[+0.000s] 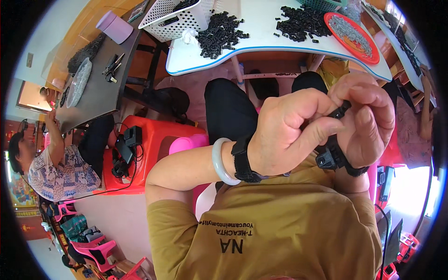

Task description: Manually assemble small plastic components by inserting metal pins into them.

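Head view, looking down past a mustard shirt to two bare hands, close together and raised short of the table edge. Between the hands: a small black piece. Left hand closed in a pinch, thumb and index finger almost together on the near end of the piece. Right hand half curled around the far end, thumb apart from the fingers; grip and firmness impossible to tell behind the overlap. On the white table, beyond the knees: a left heap of loose black pieces beside a white basket, and a right heap beside a red tray of grey bits.

Main risk, as a judgement: dropping the piece, from pinching something so small off-centre. Also possible: bending or cracking it, from twisting with the hands out of line. Less likely: knocking the wrist camera on the right arm, from working with wrists so near. On any reach forward, danger of scattering the right heap or tipping the tray, from a low forearm.
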